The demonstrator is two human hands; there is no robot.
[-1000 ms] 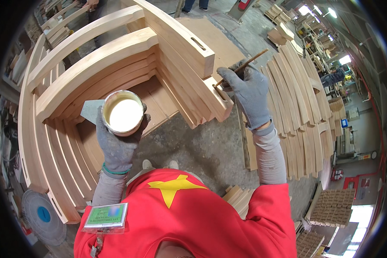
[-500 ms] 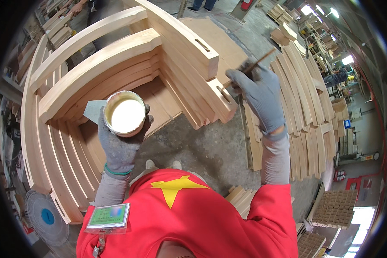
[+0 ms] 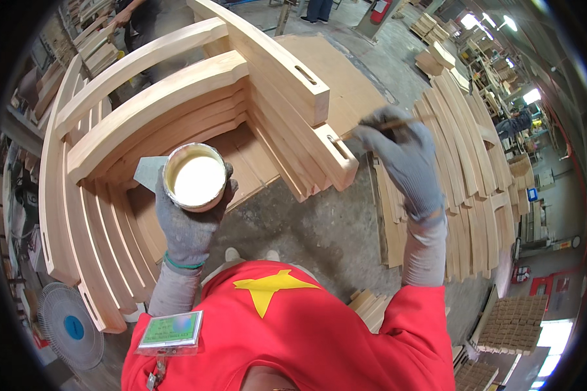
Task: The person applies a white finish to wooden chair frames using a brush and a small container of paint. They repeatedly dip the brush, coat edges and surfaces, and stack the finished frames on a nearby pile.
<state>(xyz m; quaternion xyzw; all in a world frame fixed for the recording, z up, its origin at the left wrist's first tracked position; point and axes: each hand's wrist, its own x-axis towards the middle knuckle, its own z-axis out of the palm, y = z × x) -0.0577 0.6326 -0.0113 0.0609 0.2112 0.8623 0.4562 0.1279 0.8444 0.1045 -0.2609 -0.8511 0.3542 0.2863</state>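
My left hand [image 3: 188, 228], in a grey glove, is wrapped round a small round tub [image 3: 203, 207] of creamy white liquid [image 3: 197, 179]. A flat blue-grey plate [image 3: 149, 171] juts out beside the tub. In my gloved right hand [image 3: 406, 159] is a thin wooden stick [image 3: 399, 122], whose near end points into the long slot at the end of a pale wooden rail [image 3: 336, 166]. That rail belongs to a stack of nested, curved wooden frames [image 3: 156, 98] in front of me. Whether the stick touches the slot's wall, I cannot tell.
Curved wooden parts [image 3: 463, 156] are piled on the right. A fan [image 3: 73, 328] stands low at the left. Cardboard [image 3: 329, 72] covers some floor beyond the frames. A co-worker's arm [image 3: 127, 12] shows at the upper left, and another person's legs [image 3: 318, 10] farther back.
My right hand has shifted slightly right and down, and the stick now lies flatter with its end at the slot. The whole view has shifted a little; my left hand still holds the tub.
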